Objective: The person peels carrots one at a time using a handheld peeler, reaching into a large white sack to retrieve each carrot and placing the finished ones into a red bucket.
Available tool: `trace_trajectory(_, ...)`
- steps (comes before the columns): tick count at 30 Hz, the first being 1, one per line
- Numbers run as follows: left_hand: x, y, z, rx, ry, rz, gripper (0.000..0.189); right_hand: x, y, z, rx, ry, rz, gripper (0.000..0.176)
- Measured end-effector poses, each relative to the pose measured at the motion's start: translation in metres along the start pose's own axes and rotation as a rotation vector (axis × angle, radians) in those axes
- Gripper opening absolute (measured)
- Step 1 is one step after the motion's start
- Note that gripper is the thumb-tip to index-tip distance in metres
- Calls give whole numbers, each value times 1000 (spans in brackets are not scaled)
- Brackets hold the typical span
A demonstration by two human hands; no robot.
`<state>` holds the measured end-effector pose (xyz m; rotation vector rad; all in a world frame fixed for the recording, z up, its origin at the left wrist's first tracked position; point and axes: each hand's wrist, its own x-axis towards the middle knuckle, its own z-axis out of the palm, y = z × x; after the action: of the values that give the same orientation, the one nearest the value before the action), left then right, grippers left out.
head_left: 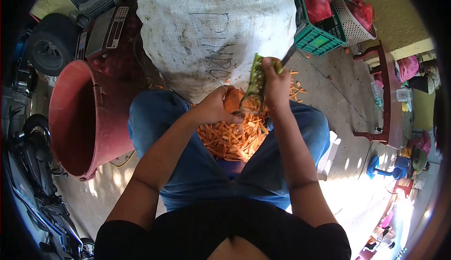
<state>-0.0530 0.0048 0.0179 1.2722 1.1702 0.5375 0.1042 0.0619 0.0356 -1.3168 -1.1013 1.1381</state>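
Observation:
My left hand (pixel 212 106) is closed around a thick orange carrot (pixel 232 101), its fingers and thumb hiding part of it. Right beside it, my right hand (pixel 277 85) grips a long, flat green grater (pixel 256 77), with pale spots along its face; its lower end overlaps the carrot in this view. Below both hands, between the knees in blue jeans, lies a heap of shredded carrot strips (pixel 232 140). Whatever holds the heap is mostly hidden.
A big white woven sack (pixel 216 34) stands just ahead. To the left are a red tub (pixel 112 114) on its side and a tire (pixel 51 43). At right are a green crate (pixel 324 39), a white basket (pixel 350 18) and a wooden frame (pixel 386 95).

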Motion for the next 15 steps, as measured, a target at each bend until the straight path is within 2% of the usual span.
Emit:
trace_trajectory(4, 2, -4, 2, 56, 1, 25, 88, -13, 1, 14, -140, -98, -64, 22)
trace_trajectory(6, -1, -5, 6, -180, -51, 124, 87, -13, 4, 17, -184, -74, -95, 21)
trace_trajectory(10, -2, 0, 4, -210, -84, 228, 86, -9, 12, 14, -314, -64, -74, 21)
trace_trajectory(12, -2, 5, -1, 152, -134, 199, 88, 5, 25, 7, -340, -54, -70, 22)
trace_trajectory(13, -6, 4, 1, 151, -135, 200, 88, 16, 30, 1, -398, 54, -115, 21)
trace_trajectory(14, -14, 3, 5, 229, -201, 279, 88, 27, 32, -6, -455, 163, -159, 20)
trace_trajectory(15, -20, 2, 9, 308, -268, 360, 89, 37, 25, -14, -474, 276, -96, 20)
